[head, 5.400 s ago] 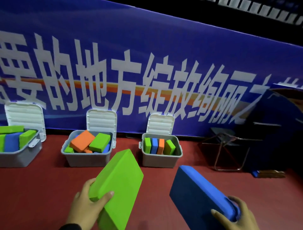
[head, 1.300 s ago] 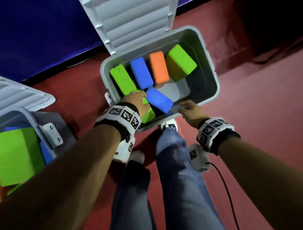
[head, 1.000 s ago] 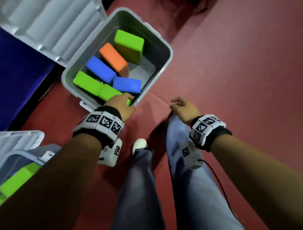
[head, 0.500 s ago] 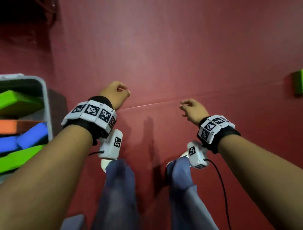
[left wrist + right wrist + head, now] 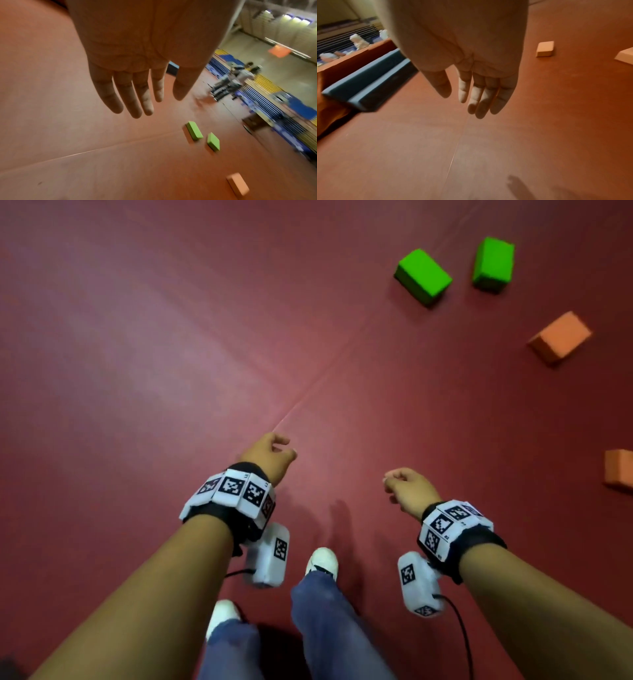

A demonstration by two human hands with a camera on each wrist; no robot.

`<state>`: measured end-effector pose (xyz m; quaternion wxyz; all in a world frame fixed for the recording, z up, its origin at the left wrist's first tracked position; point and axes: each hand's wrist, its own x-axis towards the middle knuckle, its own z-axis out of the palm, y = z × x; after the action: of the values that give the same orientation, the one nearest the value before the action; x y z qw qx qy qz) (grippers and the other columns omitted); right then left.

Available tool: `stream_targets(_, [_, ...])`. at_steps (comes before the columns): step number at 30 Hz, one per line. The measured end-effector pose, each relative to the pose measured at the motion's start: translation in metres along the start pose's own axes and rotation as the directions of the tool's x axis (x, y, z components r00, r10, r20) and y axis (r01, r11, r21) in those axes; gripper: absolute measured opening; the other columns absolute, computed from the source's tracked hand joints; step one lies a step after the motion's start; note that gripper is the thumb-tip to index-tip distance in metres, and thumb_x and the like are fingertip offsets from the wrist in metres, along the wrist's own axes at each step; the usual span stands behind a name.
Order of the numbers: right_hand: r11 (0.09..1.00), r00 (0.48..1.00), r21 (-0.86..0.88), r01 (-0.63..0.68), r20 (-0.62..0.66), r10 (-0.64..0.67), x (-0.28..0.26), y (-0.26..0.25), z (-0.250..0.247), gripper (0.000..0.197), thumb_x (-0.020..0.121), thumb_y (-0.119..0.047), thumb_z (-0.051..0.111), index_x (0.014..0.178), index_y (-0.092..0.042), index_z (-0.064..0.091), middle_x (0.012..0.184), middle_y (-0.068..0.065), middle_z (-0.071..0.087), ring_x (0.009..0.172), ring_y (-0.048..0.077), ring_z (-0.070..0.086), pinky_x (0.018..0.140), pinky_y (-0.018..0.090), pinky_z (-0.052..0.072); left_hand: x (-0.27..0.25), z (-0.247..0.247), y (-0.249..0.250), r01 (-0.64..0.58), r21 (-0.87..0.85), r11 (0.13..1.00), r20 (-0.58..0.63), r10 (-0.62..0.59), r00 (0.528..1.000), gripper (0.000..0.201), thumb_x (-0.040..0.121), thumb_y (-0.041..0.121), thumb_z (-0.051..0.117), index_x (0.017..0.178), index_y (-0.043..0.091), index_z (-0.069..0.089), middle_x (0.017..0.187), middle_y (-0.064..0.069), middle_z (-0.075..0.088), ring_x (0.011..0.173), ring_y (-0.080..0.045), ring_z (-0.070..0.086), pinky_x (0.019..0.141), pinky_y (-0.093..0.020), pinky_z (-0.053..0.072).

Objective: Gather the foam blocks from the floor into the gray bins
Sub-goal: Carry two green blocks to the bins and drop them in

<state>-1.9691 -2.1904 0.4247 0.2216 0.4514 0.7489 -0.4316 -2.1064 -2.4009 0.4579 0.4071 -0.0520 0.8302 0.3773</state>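
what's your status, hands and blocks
Left hand and right hand open, holding nothing. Two green blocks and two orange blocks on the floor ahead right. Nothing in the way.

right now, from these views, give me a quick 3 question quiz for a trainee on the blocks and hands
1. How many foam blocks show on the floor in the head view, and in what colours?
2. True or false: the left hand is holding a block.
3. Multiple choice: on which side of the person do the blocks lie? A) left B) right C) behind the feet

Key
1. Four: one green block, a second green block, one orange block and an orange block at the frame edge.
2. False; the left hand and the right hand are both empty, fingers relaxed.
3. B
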Motion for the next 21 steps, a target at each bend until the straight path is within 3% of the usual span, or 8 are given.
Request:
stream_targets(2, [0.998, 0.999, 0.058, -0.019, -0.046, 0.022, 0.018, 0.006, -0.037, 0.006, 0.090, -0.021, 0.055, 0.090, -0.018, 0.061, 0.100, 0.008, 0.068, 0.096, 0.029, 0.063, 0.077, 0.030, 0.041, 0.016, 0.022, 0.044, -0.035, 0.061, 0.998, 0.027, 0.033, 0.999, 0.024, 0.089, 0.026, 0.058, 0.112, 0.020, 0.059, 0.113, -0.009, 0.063, 0.105, -0.030, 0.060, 0.096, -0.039, 0.045])
stream_targets(4, [0.992, 0.997, 0.121, -0.035, -0.070, 0.044, 0.036, 0.010, -0.069, 0.006, 0.089, -0.020, 0.056, 0.089, -0.019, 0.061, 0.096, 0.006, 0.067, 0.090, 0.026, 0.062, 0.075, 0.029, 0.040, 0.034, 0.039, 0.083, -0.068, 0.092, 0.993, 0.028, 0.066, 0.997, 0.014, 0.085, 0.030, 0.059, 0.096, 0.023, 0.061, 0.109, -0.009, 0.066, 0.103, -0.031, 0.061, 0.096, -0.041, 0.046])
stream_targets(7, [0.980, 0.993, 0.184, -0.069, -0.086, 0.086, 0.070, 0.017, -0.106, 0.008, 0.088, -0.019, 0.057, 0.081, -0.023, 0.060, 0.088, 0.002, 0.065, 0.084, 0.023, 0.060, 0.072, 0.029, 0.040, 0.076, 0.061, 0.122, -0.086, 0.094, 0.992, 0.031, 0.084, 0.996, 0.020, 0.063, 0.041, 0.052, 0.073, 0.024, 0.058, 0.096, -0.012, 0.070, 0.096, -0.033, 0.065, 0.093, -0.043, 0.049])
stream_targets(13, [0.964, 0.982, 0.233, -0.126, -0.111, 0.155, 0.168, -0.003, -0.168, 0.003, 0.089, -0.016, 0.057, 0.089, -0.018, 0.059, 0.083, 0.002, 0.062, 0.082, 0.023, 0.060, 0.057, 0.021, 0.036, 0.173, 0.080, 0.175, -0.011, 0.092, 0.996, 0.092, 0.003, 0.996, 0.004, 0.074, 0.027, 0.060, 0.072, 0.024, 0.059, 0.087, -0.009, 0.067, 0.093, -0.034, 0.065, 0.092, -0.046, 0.050])
stream_targets(16, [0.960, 0.981, 0.235, -0.155, -0.081, 0.178, 0.224, -0.033, -0.195, 0.006, 0.090, -0.017, 0.056, 0.086, -0.018, 0.059, 0.087, 0.004, 0.063, 0.089, 0.027, 0.063, 0.056, 0.021, 0.034, 0.231, 0.087, 0.223, 0.044, 0.073, 0.996, 0.104, -0.051, 0.993, 0.017, 0.083, 0.013, 0.059, 0.070, 0.022, 0.056, 0.086, -0.011, 0.064, 0.087, -0.029, 0.061, 0.092, -0.045, 0.049])
stream_targets(19, [0.974, 0.986, 0.169, -0.150, -0.040, 0.159, 0.275, -0.069, -0.228, 0.018, 0.092, -0.016, 0.052, 0.074, -0.015, 0.055, 0.082, 0.011, 0.060, 0.081, 0.028, 0.059, 0.056, 0.027, 0.031, 0.287, 0.105, 0.270, 0.027, 0.061, 0.998, 0.151, -0.036, 0.988, 0.012, 0.075, 0.016, 0.061, 0.065, 0.020, 0.055, 0.073, -0.011, 0.059, 0.083, -0.026, 0.057, 0.090, -0.051, 0.050])
stream_targets(21, [0.973, 0.985, 0.175, -0.151, -0.054, 0.162, 0.302, -0.090, -0.251, 0.025, 0.091, -0.016, 0.051, 0.066, -0.018, 0.053, 0.082, 0.013, 0.061, 0.079, 0.027, 0.057, 0.058, 0.029, 0.033, 0.316, 0.123, 0.303, 0.043, 0.093, 0.995, 0.183, -0.059, 0.981, 0.008, 0.070, 0.022, 0.059, 0.063, 0.020, 0.055, 0.074, -0.013, 0.061, 0.083, -0.028, 0.060, 0.087, -0.045, 0.052])
